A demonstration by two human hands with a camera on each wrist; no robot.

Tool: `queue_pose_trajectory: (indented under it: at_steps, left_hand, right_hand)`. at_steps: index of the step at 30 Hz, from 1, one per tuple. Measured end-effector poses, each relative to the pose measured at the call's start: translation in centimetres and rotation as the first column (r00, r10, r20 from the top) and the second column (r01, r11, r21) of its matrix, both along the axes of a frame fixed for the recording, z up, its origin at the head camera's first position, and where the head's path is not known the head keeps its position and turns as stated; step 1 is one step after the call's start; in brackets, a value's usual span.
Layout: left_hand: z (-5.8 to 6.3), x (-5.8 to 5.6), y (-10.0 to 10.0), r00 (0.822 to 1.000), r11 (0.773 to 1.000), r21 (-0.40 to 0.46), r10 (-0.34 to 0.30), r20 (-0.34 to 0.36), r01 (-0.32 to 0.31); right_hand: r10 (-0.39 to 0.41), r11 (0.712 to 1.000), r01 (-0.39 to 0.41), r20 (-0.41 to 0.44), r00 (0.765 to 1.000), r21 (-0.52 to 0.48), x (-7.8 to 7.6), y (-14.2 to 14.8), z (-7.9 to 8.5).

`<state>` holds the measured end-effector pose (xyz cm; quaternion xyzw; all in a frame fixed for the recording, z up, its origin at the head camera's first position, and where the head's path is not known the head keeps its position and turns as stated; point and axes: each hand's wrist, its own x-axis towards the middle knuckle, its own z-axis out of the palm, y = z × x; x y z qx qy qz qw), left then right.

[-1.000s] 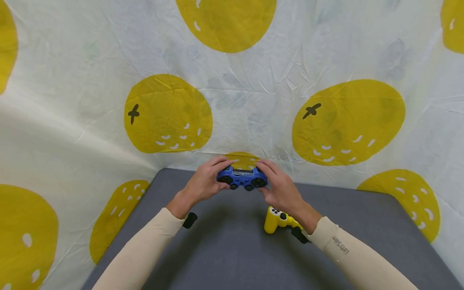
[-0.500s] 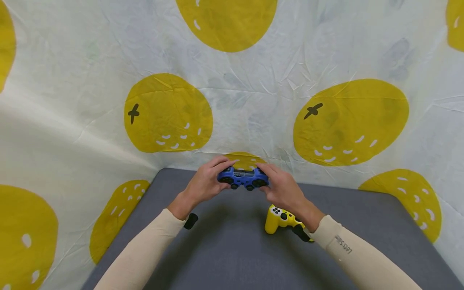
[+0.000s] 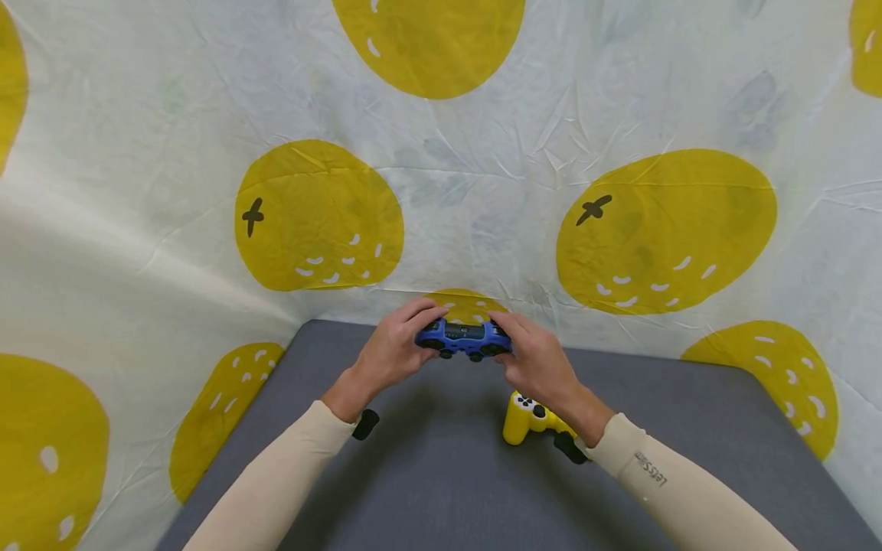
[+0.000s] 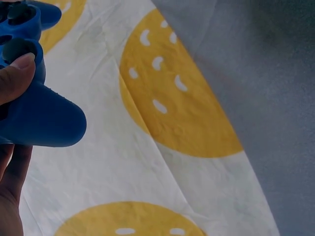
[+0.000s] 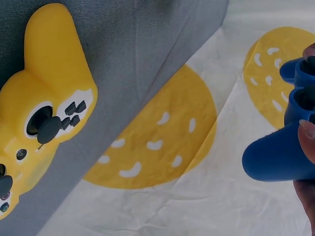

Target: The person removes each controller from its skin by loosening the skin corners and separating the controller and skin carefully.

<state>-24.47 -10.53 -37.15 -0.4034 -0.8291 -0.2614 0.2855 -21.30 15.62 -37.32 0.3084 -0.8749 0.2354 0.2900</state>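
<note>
A blue game controller [image 3: 465, 334] is held up above the grey table, its top edge toward the far wall. My left hand [image 3: 391, 348] grips its left side, with the thumb [image 4: 17, 78] by a thumbstick in the left wrist view. On the other side my right hand [image 3: 540, 358] grips the controller, fingers over its top edge. A yellow game controller [image 3: 529, 417] lies on the table below my right wrist, which hides part of it. In the right wrist view, the yellow controller [image 5: 54, 93] shows a thumbstick and black directional buttons.
The grey table [image 3: 441, 482] meets a white cloth wall [image 3: 475, 214] printed with yellow fruit shapes at the back and sides. Small black objects show at my left wrist [image 3: 366, 424] and right wrist [image 3: 570, 448].
The blue controller has tilted, so that more of its top edge shows and its face less. Both hands keep their grip. The yellow controller stays where it lies.
</note>
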Motion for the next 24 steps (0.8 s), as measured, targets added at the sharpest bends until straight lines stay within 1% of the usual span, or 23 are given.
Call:
queue_pose_trajectory:
  at_steps: [3, 9, 14, 19, 24]
  left_hand:
    - [-0.01, 0.06, 0.16, 1.0, 1.0, -0.001, 0.004, -0.01, -0.004]
    - [-0.12, 0.29, 0.29, 0.999, 0.999, -0.02, 0.042, -0.025, -0.042]
    - [-0.21, 0.52, 0.36, 0.997, 0.998, -0.032, 0.06, -0.037, -0.061]
    - [-0.07, 0.82, 0.4, 0.996, 0.995, -0.05, 0.088, -0.028, -0.09]
    - [0.29, 0.95, 0.33, 0.996, 0.993, -0.07, 0.091, 0.003, -0.09]
  right_hand:
    - [-0.008, 1.0, 0.008, -0.036, 0.999, -0.009, -0.01, -0.03, -0.24]
    - [-0.008, 1.0, 0.007, -0.11, 0.994, -0.012, -0.02, -0.15, -0.53]
    - [-0.014, 1.0, 0.018, -0.166, 0.986, 0.021, 0.1, -0.27, -0.62]
    - [-0.023, 0.999, 0.032, -0.184, 0.983, 0.044, 0.2, -0.39, -0.72]
    - [-0.024, 0.998, 0.036, -0.223, 0.975, 0.054, 0.15, -0.4, -0.88]
